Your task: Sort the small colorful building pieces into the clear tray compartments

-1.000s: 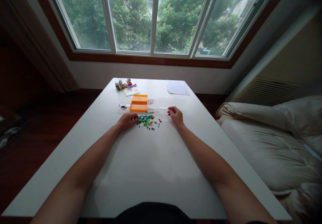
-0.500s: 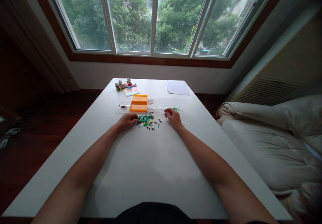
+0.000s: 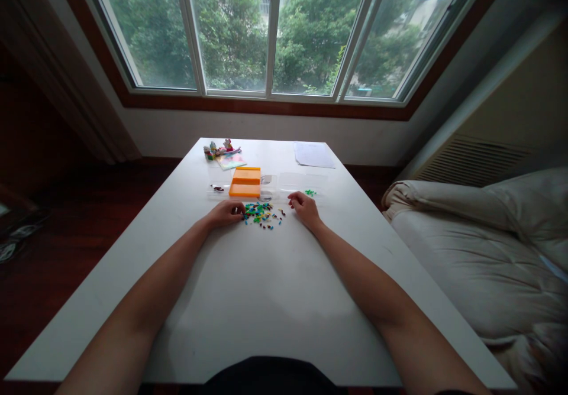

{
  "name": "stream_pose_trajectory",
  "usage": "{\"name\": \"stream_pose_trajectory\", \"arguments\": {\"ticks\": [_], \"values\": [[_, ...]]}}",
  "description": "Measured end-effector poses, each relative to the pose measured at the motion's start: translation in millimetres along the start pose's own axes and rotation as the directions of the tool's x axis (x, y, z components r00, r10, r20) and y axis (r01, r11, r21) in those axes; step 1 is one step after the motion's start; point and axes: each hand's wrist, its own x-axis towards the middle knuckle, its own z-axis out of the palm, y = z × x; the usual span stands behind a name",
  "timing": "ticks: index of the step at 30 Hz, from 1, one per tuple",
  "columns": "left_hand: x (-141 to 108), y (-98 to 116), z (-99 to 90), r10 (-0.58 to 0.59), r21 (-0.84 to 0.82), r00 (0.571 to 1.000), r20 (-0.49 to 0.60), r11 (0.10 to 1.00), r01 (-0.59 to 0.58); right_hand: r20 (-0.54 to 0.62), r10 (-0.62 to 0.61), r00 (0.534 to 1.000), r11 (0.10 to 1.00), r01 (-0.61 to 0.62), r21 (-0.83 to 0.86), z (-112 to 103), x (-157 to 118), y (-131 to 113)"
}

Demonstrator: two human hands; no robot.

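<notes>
A loose pile of small building bricks (image 3: 258, 212) in green, blue, yellow and dark brown lies on the white table (image 3: 266, 288). My left hand (image 3: 225, 213) rests at the pile's left edge, thumb and fingers curled together against the outermost pieces; whatever is between the tips is too small to make out. Right of the pile, my right hand (image 3: 305, 207) is held just above the tabletop with its fingers bent inward, and I cannot see what they hold. Green bricks (image 3: 310, 193) lie in a clear tray just beyond it. Dark brown bricks (image 3: 217, 188) sit in another clear compartment behind my left hand.
An orange two-part case (image 3: 245, 183) stands behind the pile, between the clear trays. Small built figures (image 3: 217, 149) and a colourful sheet (image 3: 231, 161) are at the far left. White papers (image 3: 313, 154) lie far right. A padded beige seat (image 3: 444, 247) flanks the table.
My left hand's fingers have shifted slightly at the pile's edge. My right hand has moved a little to the left. The trays and case stay put.
</notes>
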Motion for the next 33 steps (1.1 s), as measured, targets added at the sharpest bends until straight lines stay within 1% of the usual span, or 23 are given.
{"name": "stream_pose_trajectory", "arguments": {"ticks": [2,4,6,8,10,12,14,16,18,20,23,27,30,33], "values": [[0,-1,-1.1,0.001,-0.021,1.0,0.018,1.0,-0.001,0.006,0.001,1.0,1.0,-0.001,-0.003,0,0,0],[1,-3,-1.8,-0.014,-0.077,1.0,0.016,0.997,0.015,0.011,0.001,1.0,1.0,0.0,-0.006,1,0,-1],[1,-6,-1.5,-0.048,-0.183,0.998,-0.029,0.982,0.041,0.016,-0.002,1.0,1.0,0.002,-0.008,1,-1,-1],[3,-9,-0.2,-0.099,-0.344,0.989,-0.112,0.937,0.055,0.02,-0.006,1.0,1.0,0.006,-0.011,1,-1,-1],[6,-11,1.4,-0.165,-0.513,0.965,-0.201,0.858,0.04,0.021,-0.009,1.0,1.0,0.009,-0.013,1,-1,-2],[11,-12,2.8,-0.238,-0.634,0.932,-0.272,0.773,0.012,0.022,-0.012,1.0,1.0,0.012,-0.016,2,-1,-3],[15,-13,3.5,-0.318,-0.696,0.891,-0.325,0.718,0.002,0.022,-0.012,1.0,1.0,0.013,-0.016,3,-1,-4],[19,-13,3.5,-0.391,-0.728,0.846,-0.362,0.686,0.006,0.023,-0.011,1.0,1.0,0.011,-0.015,5,-1,-5],[22,-13,3.1,-0.439,-0.741,0.813,-0.382,0.671,0.014,0.025,-0.012,1.0,1.0,0.013,-0.017,6,-1,-6],[22,-12,2.6,-0.456,-0.74,0.804,-0.381,0.671,0.03,0.029,-0.018,0.999,1.0,0.019,-0.024,7,-1,-6],[22,-12,1.7,-0.452,-0.715,0.811,-0.37,0.696,0.061,0.028,-0.018,0.999,0.999,0.019,-0.032,7,-1,-7],[21,-15,2.5,-0.425,-0.645,0.825,-0.372,0.758,0.1,0.033,-0.012,0.999,0.999,0.013,-0.037,6,-1,-9],[20,-18,3.9,-0.401,-0.536,0.827,-0.394,0.831,0.148,0.039,-0.007,0.999,0.999,0.008,-0.035,5,-1,-9],[17,-19,3.7,-0.353,-0.308,0.828,-0.435,0.923,0.232,0.047,-0.011,0.999,0.998,0.014,-0.057,6,-2,-9]]}}
